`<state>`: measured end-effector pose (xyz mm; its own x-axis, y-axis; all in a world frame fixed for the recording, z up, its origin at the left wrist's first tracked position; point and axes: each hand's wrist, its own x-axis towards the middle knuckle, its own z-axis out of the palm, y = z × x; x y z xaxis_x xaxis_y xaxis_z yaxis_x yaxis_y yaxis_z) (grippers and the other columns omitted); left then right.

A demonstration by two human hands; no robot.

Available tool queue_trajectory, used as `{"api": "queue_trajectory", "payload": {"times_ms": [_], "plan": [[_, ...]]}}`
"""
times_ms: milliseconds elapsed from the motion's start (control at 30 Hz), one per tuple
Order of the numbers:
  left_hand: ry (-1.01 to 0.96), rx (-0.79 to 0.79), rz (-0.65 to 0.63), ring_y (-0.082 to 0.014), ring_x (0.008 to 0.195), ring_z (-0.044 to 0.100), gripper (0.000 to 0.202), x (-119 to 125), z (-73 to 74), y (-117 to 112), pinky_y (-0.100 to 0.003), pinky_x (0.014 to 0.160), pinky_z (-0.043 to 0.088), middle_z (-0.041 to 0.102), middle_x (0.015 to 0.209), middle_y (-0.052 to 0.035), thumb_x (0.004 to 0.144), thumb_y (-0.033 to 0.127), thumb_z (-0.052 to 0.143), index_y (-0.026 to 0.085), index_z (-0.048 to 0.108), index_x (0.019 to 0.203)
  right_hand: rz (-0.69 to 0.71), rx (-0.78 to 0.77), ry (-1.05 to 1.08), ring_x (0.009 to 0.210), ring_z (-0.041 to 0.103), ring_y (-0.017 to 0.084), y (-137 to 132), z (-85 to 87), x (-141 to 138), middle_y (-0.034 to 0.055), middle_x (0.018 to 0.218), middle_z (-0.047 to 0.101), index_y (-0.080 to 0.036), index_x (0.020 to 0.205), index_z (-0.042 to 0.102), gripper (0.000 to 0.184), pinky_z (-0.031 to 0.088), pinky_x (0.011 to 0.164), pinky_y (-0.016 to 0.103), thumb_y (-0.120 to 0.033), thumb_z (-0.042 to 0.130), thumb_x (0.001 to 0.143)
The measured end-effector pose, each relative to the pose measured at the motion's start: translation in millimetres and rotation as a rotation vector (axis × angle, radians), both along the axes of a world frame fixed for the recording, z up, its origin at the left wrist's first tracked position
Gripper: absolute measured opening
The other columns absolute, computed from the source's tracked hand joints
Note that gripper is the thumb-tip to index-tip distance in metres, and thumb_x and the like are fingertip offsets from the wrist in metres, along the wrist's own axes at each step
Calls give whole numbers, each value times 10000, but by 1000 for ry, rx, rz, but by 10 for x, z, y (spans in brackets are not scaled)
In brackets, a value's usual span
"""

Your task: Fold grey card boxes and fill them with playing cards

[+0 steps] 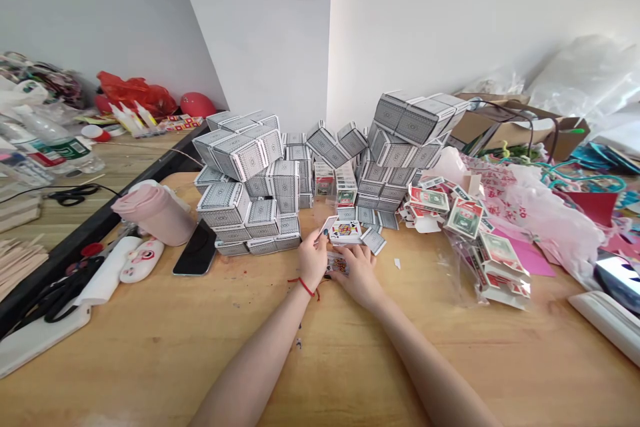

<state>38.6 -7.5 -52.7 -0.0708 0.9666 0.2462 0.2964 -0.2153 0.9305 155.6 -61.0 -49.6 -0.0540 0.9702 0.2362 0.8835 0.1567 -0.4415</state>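
Note:
My left hand (313, 256), with a red string at the wrist, pinches a playing card (327, 225) by its edge and tilts it up. My right hand (358, 269) lies over a small stack of face-up cards (339, 263) on the wooden table (260, 340), fingers curled on them. Just beyond sits another face-up deck (345, 231) showing a court card. Behind it rise piles of grey patterned card boxes (250, 180), with a second heap of them (405, 140) to the right.
Flat red-and-green card cartons (465, 217) lie in clear plastic at the right, beside pink bags (545, 213). To the left are a black phone (196, 250), a pink roll (156, 211), a white case (141, 259) and scissors (55, 293). A second table holds bottles (55, 147).

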Motion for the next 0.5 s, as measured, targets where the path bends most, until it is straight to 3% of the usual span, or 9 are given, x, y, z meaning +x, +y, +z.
{"api": "queue_trajectory", "payload": {"times_ms": [100,500], "plan": [[-14,-8,0,-161,732,624,249,6,-1,0,-239,645,467,673,849,-71,834,260,413,153,619,923,-24,-14,-27,969,428,306,5,12,22,96,1050,550,-265,1109,544,524,334,760,404,-453,675,638],[-16,-5,-6,-156,706,613,221,12,-22,5,-223,622,454,663,785,-52,830,259,423,156,617,856,-100,-89,34,949,446,295,30,19,39,95,975,548,-217,988,568,483,336,763,386,-422,718,577]]}}
